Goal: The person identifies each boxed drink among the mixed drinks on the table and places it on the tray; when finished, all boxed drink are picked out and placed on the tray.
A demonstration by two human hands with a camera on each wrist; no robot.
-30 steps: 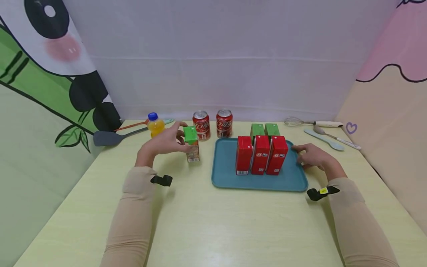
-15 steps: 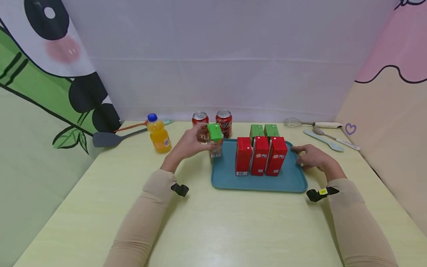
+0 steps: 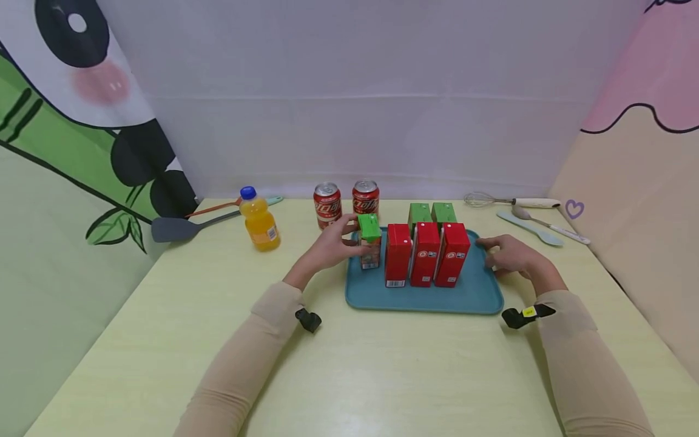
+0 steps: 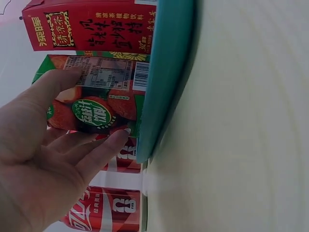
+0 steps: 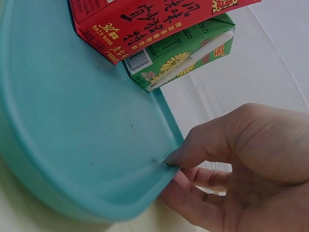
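My left hand (image 3: 329,247) grips a juice carton (image 3: 369,250) with a bright green top, thumb on one side and fingers on the other. The carton is upright at the left end of the blue-green tray (image 3: 423,298); in the left wrist view its base is at the tray's rim, and I cannot tell whether it touches the floor. Beside it on the tray stand three red drink cartons (image 3: 428,255) in a row, with two green cartons (image 3: 420,213) behind them. My right hand (image 3: 513,255) pinches the tray's right rim, thumb inside and fingers underneath, as the right wrist view shows.
Two red cola cans (image 3: 327,206) stand behind the tray's left side. Left of them is an orange juice bottle (image 3: 260,226), with a dark spatula (image 3: 177,229) farther left. A whisk (image 3: 513,202) and a light blue utensil (image 3: 530,229) lie at the back right.
My left hand has carried the green-topped carton rightward from the table to the tray's left end, past the front of the cans. The right hand stays on the rim.
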